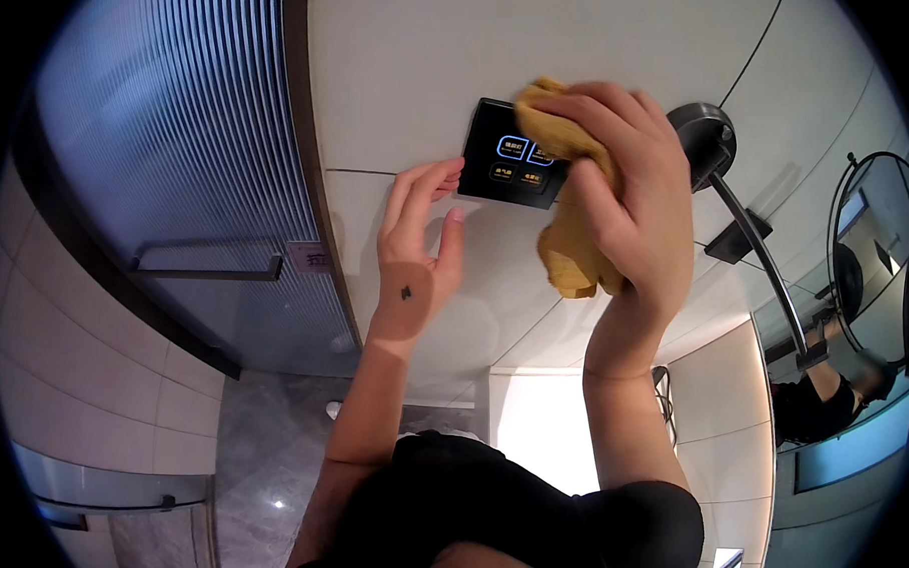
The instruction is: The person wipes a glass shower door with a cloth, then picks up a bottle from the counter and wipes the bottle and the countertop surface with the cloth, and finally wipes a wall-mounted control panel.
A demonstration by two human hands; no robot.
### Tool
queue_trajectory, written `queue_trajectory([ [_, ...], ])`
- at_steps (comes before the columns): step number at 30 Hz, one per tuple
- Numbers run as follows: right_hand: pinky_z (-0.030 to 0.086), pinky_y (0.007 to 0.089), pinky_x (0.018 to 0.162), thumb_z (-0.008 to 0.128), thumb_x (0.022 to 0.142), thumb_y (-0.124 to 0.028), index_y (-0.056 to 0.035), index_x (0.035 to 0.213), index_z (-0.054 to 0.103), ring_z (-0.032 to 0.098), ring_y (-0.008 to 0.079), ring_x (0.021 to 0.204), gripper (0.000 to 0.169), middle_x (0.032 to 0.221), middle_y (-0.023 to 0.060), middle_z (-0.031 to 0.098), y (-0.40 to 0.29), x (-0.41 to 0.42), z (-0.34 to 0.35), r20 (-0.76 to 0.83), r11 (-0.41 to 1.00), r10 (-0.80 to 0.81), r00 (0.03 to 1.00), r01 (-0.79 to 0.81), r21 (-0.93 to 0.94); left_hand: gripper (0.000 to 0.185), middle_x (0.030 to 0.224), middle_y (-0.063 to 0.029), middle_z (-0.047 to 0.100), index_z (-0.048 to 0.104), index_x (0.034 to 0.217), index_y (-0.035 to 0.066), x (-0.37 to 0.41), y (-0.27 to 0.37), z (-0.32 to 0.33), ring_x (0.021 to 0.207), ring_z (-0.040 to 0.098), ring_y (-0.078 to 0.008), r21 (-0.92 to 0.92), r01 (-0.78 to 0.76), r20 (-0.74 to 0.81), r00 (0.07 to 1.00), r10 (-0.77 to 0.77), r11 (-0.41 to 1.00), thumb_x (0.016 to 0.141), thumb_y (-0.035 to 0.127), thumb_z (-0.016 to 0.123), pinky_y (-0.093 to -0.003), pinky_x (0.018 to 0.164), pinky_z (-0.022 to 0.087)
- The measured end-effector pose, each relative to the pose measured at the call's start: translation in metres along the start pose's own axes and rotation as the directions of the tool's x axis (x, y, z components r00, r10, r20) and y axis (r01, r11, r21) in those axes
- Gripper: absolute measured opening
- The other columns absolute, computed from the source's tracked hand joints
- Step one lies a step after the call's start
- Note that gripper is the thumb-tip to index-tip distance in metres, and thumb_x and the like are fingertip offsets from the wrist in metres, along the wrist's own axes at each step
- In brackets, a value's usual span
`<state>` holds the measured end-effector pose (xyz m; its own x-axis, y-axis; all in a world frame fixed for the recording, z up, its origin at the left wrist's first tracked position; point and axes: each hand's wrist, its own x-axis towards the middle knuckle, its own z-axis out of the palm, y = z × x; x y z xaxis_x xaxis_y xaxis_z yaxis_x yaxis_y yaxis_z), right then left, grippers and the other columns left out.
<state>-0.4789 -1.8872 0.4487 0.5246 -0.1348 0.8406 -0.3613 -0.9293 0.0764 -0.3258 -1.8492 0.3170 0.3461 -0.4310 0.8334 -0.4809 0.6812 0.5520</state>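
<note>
A black touch switch panel (480, 153) is set in the pale tiled wall, with outlined buttons, two of them lit blue. My right hand (631, 185) grips a mustard-yellow cloth (572, 250), which covers the panel's upper right part and hangs down past its right edge. At the panel's left edge is my left hand (423, 215), its fingertips touching or very near the frame. That hand holds nothing, and its thumb stands apart from the bent fingers.
A ribbed glass door (197, 125) with a bar handle (207, 272) stands left. To the right, a dark metal wall bracket (703, 139) carries an arm toward a round framed mirror (877, 224). A larger wall mirror (831, 477) reflects a person. A bright white surface (543, 422) lies below.
</note>
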Motion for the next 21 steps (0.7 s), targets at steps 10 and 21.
queue_trajectory([
  [10, 0.048, 0.0401, 0.069, 0.052, 0.071, -0.021, -0.0017, 0.082, 0.065, 0.059, 0.0317, 0.077, 0.026, 0.079, 0.0117, 0.06, -0.013, 0.023, 0.008, 0.036, 0.996, 0.02, 0.999, -0.017, -0.082, 0.039, 0.115, -0.0134, 0.057, 0.057, 0.119, -0.004, -0.002, -0.008, -0.022, 0.105, 0.059, -0.0222, 0.053, -0.017, 0.058, 0.998, 0.014, 0.998, 0.081, -0.013, 0.051, -0.03, 0.093, 0.046],
  [21, 0.046, 0.0349, 0.067, 0.05, 0.068, -0.015, -0.0019, 0.084, 0.065, 0.053, 0.0274, 0.072, 0.025, 0.077, 0.0088, 0.06, -0.007, 0.002, -0.015, 0.024, 0.959, 0.218, 0.976, -0.209, -0.192, 0.041, 0.109, -0.011, 0.059, 0.06, 0.117, 0.002, -0.003, -0.008, -0.01, 0.098, 0.061, -0.0228, -0.009, -0.007, 0.006, 1.0, 0.007, 1.0, 0.079, -0.012, 0.05, -0.0302, 0.087, 0.047],
])
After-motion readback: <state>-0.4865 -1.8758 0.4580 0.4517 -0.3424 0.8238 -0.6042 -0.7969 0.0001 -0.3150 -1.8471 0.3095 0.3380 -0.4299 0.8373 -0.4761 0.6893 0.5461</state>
